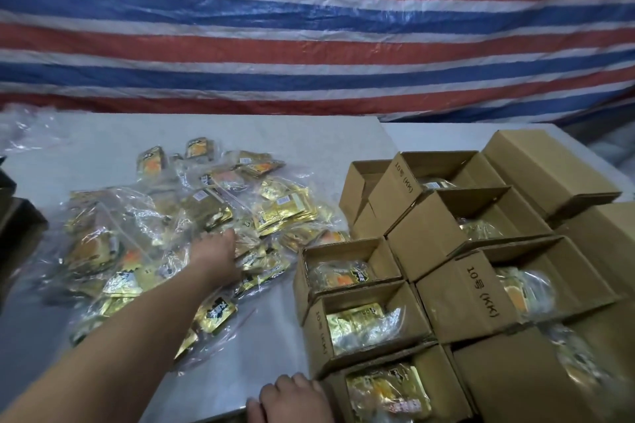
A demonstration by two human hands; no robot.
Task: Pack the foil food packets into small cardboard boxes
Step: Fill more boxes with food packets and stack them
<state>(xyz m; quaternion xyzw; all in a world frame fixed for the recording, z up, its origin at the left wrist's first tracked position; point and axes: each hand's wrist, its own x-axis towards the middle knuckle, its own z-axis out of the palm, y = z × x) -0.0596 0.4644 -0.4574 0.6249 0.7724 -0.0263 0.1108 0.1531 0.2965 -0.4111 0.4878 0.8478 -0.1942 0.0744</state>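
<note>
Fingertips of the left hand (216,256) are sinking into the heap of foil packets (192,233) in clear bags; whether they are spread or already pinching one I cannot tell, since the back of the hand is hiding them. That heap is lying across the middle of the table (103,144), toward its left side. Fingers of the right hand (292,395) are curling loosely at the table's near edge, just beside the nearest cardboard box (398,388); whether they are touching it is unclear, though the hand seems to be steadying it for loading. Open boxes (446,251) are crowding the right side, most already showing packets inside, so the packing looks well along. Reaching forward, the left arm is stretching out nearly straight from the near-left corner, palm down.
</note>
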